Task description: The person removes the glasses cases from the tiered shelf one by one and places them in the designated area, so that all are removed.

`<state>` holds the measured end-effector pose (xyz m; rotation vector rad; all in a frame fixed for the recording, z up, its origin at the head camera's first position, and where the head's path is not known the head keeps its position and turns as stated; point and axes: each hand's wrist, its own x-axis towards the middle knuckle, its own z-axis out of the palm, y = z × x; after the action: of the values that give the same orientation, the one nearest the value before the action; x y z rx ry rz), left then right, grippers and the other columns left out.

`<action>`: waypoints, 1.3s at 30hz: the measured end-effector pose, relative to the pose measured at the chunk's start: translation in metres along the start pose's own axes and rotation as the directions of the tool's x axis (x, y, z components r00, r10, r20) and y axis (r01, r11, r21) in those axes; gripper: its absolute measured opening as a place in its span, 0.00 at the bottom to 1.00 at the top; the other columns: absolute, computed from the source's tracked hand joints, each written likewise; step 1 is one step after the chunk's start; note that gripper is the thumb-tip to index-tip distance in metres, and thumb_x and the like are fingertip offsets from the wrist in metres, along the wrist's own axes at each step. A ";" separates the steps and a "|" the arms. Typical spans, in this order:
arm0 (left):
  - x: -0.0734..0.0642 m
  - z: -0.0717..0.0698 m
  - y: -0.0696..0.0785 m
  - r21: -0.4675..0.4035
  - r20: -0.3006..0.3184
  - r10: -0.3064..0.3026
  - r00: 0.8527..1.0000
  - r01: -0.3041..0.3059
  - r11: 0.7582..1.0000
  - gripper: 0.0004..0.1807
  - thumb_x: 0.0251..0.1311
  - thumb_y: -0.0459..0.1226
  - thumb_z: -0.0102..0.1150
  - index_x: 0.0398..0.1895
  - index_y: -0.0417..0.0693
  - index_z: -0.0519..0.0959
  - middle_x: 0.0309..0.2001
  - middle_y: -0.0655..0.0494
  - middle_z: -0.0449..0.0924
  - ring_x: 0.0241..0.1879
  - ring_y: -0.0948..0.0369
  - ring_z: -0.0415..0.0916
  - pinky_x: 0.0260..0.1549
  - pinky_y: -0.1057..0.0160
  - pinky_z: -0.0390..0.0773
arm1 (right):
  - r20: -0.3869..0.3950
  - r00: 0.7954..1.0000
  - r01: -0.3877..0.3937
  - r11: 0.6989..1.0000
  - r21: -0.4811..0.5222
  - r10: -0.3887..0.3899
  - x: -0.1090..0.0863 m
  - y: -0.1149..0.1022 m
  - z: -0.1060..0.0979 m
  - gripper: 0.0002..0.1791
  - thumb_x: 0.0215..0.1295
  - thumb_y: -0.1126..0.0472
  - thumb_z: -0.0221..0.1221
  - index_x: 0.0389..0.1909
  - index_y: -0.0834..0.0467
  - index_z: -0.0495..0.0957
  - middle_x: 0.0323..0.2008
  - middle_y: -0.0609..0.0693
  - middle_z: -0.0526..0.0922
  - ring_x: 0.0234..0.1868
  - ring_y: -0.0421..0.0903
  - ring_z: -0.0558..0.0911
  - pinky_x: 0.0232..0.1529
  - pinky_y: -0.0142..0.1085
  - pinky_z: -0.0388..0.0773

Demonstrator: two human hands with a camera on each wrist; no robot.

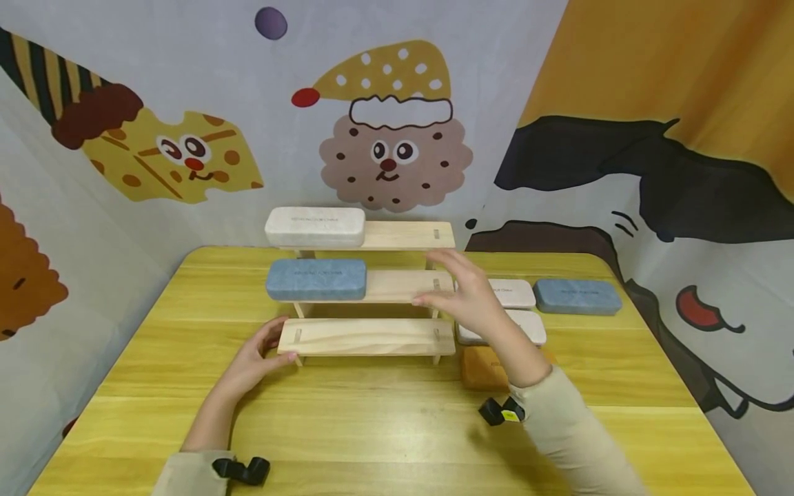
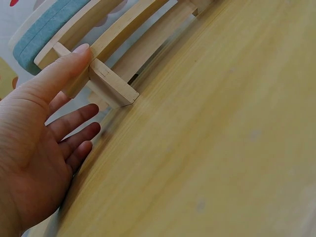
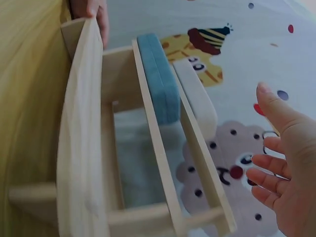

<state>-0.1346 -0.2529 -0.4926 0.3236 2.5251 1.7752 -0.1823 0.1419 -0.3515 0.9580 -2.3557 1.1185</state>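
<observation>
Wooden three-tier rack [image 1: 366, 337] pinched at eight-o'clock corner by left hand [image 1: 253, 359]; right hand [image 1: 474, 295], fingers parted, nothing grasped, held near three o'clock; blue case [image 1: 316, 280] set mid-tier.

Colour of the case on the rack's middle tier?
Blue, faintly mottled; the case shows best in the head view.

The pale wooden rack [image 1: 366, 337] stands upright, its three shelves stepped. An oblong white case [image 1: 315, 227] lies at the left of the top shelf [image 1: 408, 235], a closed blue case [image 1: 316, 279] at the left of the middle shelf [image 1: 397, 284]. Right of the rack lie two more white cases [image 1: 515, 293], a second blue case [image 1: 578, 297] and, partly hidden, what looks like an orange case [image 1: 482, 370].
</observation>
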 end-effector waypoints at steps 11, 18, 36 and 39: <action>0.001 0.000 -0.001 -0.003 0.003 -0.003 1.000 0.003 1.000 0.42 0.57 0.36 0.67 0.72 0.40 0.57 0.61 0.40 0.67 0.57 0.48 0.63 0.54 0.57 0.63 | 0.081 0.989 -0.128 0.992 0.012 0.126 0.014 -0.010 0.040 0.43 0.45 0.45 0.73 0.63 0.55 0.71 0.61 0.50 0.72 0.62 0.50 0.69 0.60 0.49 0.64; 0.001 -0.001 0.001 -0.002 0.004 -0.002 1.000 0.002 1.000 0.42 0.57 0.36 0.67 0.72 0.40 0.56 0.61 0.40 0.67 0.57 0.48 0.64 0.54 0.58 0.63 | 0.120 0.979 -0.169 0.986 0.014 0.166 0.024 -0.012 0.058 0.43 0.46 0.44 0.72 0.64 0.55 0.70 0.62 0.50 0.71 0.62 0.50 0.69 0.61 0.48 0.64; 0.000 0.000 0.001 -0.003 0.005 -0.015 1.000 0.015 1.000 0.42 0.57 0.36 0.67 0.72 0.40 0.56 0.62 0.40 0.66 0.57 0.48 0.63 0.55 0.55 0.62 | 0.162 0.968 -0.197 0.980 0.016 0.192 0.044 -0.003 0.095 0.45 0.46 0.46 0.73 0.65 0.56 0.68 0.61 0.52 0.71 0.61 0.51 0.71 0.61 0.42 0.65; 0.000 0.001 0.000 -0.001 0.005 -0.017 1.000 0.017 1.000 0.43 0.57 0.37 0.67 0.73 0.41 0.56 0.62 0.40 0.66 0.57 0.48 0.64 0.56 0.52 0.61 | 0.185 0.959 -0.224 0.974 0.028 0.215 0.047 0.000 0.100 0.45 0.47 0.44 0.72 0.66 0.56 0.67 0.61 0.52 0.71 0.60 0.51 0.72 0.60 0.42 0.67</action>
<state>-0.1347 -0.2522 -0.4926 0.3054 2.5159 1.7668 -0.2181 0.0440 -0.3866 0.8626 -2.6459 1.2213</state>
